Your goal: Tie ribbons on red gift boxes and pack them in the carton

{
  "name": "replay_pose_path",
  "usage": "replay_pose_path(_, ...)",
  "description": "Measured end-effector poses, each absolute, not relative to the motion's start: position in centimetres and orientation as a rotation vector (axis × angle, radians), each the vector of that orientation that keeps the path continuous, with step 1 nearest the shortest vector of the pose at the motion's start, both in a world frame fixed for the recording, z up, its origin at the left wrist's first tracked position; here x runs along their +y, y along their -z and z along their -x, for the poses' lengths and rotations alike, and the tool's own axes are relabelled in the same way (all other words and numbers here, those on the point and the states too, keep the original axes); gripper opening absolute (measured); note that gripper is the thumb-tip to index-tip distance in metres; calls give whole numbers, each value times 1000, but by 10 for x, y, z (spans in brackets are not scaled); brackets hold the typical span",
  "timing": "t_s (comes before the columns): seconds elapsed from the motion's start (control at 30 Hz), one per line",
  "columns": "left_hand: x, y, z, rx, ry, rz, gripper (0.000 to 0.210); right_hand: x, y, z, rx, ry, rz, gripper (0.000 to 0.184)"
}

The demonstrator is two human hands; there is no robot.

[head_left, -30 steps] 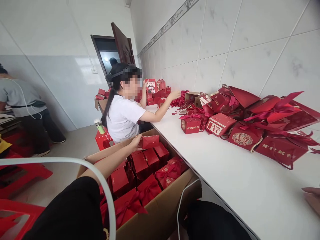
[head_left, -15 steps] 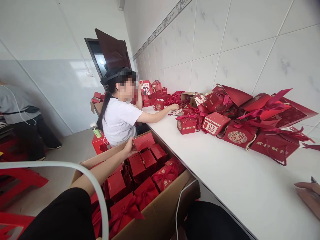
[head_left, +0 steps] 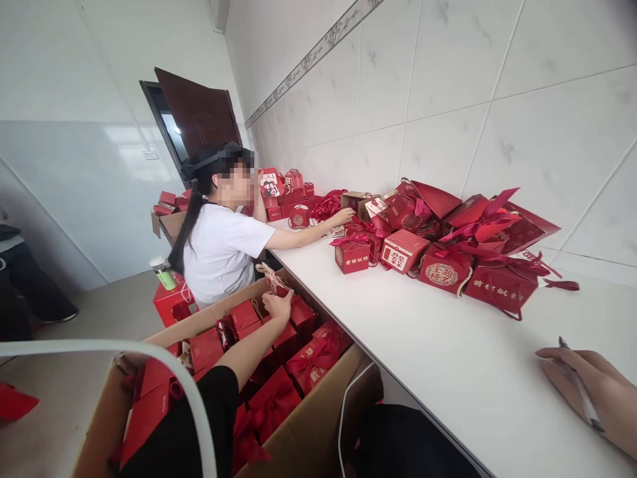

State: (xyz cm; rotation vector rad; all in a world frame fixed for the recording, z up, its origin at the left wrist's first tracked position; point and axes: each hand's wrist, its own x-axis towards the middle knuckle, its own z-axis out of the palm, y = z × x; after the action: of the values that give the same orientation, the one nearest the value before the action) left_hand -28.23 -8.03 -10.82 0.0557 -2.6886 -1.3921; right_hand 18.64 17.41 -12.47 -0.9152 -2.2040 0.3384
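My left hand (head_left: 279, 305) is over the far end of an open cardboard carton (head_left: 318, 415), its fingers closed on a small red gift box (head_left: 277, 287) with a cord handle. That box is tilted, and my fingers partly cover it. Packed in rows beneath are several more red gift boxes (head_left: 206, 348), some tied with ribbon bows. On the white table (head_left: 423, 358) at the right, my right hand (head_left: 590, 385) rests with a pen (head_left: 580, 392) held between its fingers.
Red gift boxes with ribbons (head_left: 442, 272) are heaped along the tiled wall. Across the carton, a co-worker (head_left: 223, 245) in a white shirt reaches onto the table. A red stool (head_left: 172, 302) carries a bottle (head_left: 163, 273). A white cable (head_left: 164, 358) crosses the lower left.
My left hand has turned the gift box, so its cord handle now shows at the carton's far edge. My right hand has come further into view with the pen. The whole view has shifted.
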Motion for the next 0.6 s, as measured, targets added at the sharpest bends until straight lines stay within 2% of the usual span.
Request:
replay_pose_path(0.23, -60, 107, 307, -2920, 1228, -43, 38, 161, 104, -180, -2184, -448, 973, 25)
replay_pose_path(0.43, -80, 102, 324, -3016, 1148, 93, 38, 161, 105, -182, -2204, -416, 948, 27)
replay_pose_path(0.6, -90, 92, 314, -3003, 1220, 339, 41, 158, 104, -178, -2225, -358, 914, 32)
